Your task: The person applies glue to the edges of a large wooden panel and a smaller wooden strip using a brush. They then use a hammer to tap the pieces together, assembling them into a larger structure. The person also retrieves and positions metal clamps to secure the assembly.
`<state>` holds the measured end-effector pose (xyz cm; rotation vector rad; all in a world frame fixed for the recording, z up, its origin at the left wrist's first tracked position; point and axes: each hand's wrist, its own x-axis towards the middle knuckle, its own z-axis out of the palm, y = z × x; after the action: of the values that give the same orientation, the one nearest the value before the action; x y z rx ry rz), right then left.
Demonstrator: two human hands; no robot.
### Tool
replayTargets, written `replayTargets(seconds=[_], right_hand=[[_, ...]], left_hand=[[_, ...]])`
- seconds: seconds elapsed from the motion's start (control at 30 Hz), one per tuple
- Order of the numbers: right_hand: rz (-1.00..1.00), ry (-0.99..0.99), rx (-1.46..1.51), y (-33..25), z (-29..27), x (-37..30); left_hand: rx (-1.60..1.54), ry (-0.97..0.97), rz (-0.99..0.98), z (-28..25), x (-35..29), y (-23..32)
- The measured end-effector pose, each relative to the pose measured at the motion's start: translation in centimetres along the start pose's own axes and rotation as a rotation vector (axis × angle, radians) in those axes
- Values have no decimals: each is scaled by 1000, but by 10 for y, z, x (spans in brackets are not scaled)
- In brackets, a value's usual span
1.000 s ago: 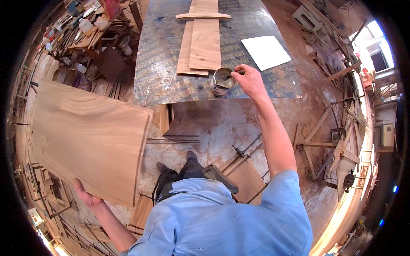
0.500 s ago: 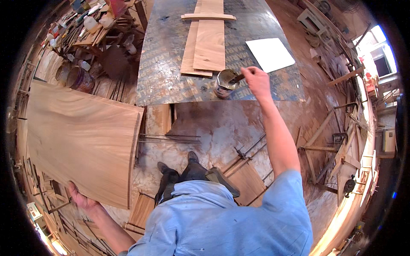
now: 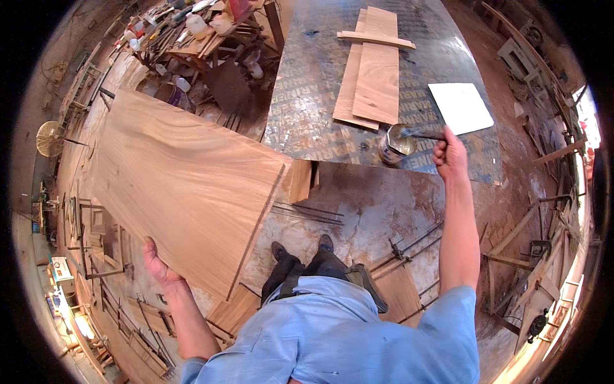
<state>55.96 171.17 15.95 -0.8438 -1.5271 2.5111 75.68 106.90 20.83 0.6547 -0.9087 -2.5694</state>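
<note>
My left hand (image 3: 161, 265) grips the near edge of a large, broad wooden panel (image 3: 192, 192); its thumb shows at the edge and the other fingers are partly hidden. The panel is held tilted to my left, its far corner close to the table's edge. My right hand (image 3: 451, 153) is closed round the dark handle of a brush (image 3: 425, 134). Its tip lies over the mouth of an open can (image 3: 392, 150) near the table's front edge. Pale liquid shows inside the can.
The dark, printed-surface table (image 3: 307, 96) bears two overlapping boards (image 3: 377, 83) with a thin strip (image 3: 377, 40) across them, and a white sheet (image 3: 460, 105). Far left stands a cluttered bench (image 3: 192, 45). Bar clamps (image 3: 400, 253) and boards lie on the floor by my feet.
The view has swung left, so things sit further right. The brush, dipped into the can before, now lies nearly level across its mouth. My left hand still holds the panel.
</note>
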Motion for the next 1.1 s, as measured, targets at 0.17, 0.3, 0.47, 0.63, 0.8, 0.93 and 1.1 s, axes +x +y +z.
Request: replayTargets(seconds=[0.17,0.3,0.47,0.63,0.8,0.93,1.1], right_hand=[[-28,-250,394,-25,45,-71],[-103,-411,187,-22,84,-122],[-94,-464,40,-15,129,-147],[-37,-531,3,-10,141,-143],[-9,-557,-45,-4,141,-144],[33,-541,-109,-1,138,-146],[24,-499,-94,9,124,-152]], left_hand=[[-29,-3,-17,9,0,-2],[-46,11,-10,19,1,-8],[-60,-56,-28,16,6,-10],[-19,-93,-28,17,4,-12],[6,-75,9,23,0,-16],[-21,-89,-2,12,-1,-13],[19,-62,19,13,-3,-13]])
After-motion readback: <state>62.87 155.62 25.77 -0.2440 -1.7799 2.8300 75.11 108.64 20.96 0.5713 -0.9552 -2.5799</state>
